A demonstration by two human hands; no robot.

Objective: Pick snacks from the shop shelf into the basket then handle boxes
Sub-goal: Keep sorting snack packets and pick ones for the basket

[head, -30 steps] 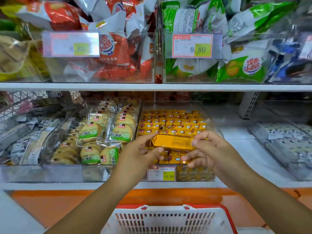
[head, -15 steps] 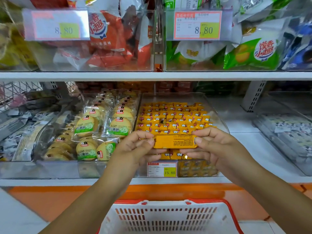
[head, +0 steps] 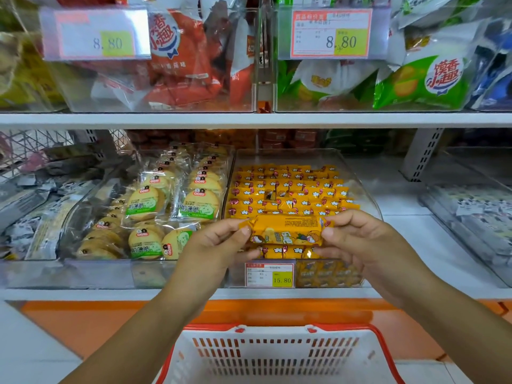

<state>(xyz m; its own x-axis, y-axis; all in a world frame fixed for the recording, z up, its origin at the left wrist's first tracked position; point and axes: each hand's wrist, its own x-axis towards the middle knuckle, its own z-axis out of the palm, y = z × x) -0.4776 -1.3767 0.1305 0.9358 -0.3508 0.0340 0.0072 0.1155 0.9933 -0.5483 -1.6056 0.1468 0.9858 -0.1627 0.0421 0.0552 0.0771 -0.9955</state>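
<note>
Two bare hands hold a yellow snack pack (head: 286, 230) level in front of a shop shelf, above the near edge of a clear bin (head: 357, 187) filled with rows of the same yellow packs. The left hand (head: 219, 245) pinches the pack's left end between thumb and bent fingers; the right hand (head: 357, 239) grips the right end the same way, fingers curled around the wrapper. The pack lies lengthwise between them, its printed face turned toward the camera.

A price tag (head: 269, 275) reading 15.80 sits on the bin's front wall, just below the hands. To the left, a second clear bin (head: 83, 206) holds round biscuits (head: 145, 202) in clear wrappers with green labels. Farther left lie grey and white packets (head: 25, 217), and at far right another bin holds pale wrapped goods (head: 476, 214).

On the shelf above, red bags (head: 180, 65) fill the left bin and green bags (head: 424, 81) the right one, each behind a tag marked 8.80 (head: 331, 33).

A white basket (head: 277, 356) with a red rim stands near the camera, directly below the forearms, well under the held pack.
</note>
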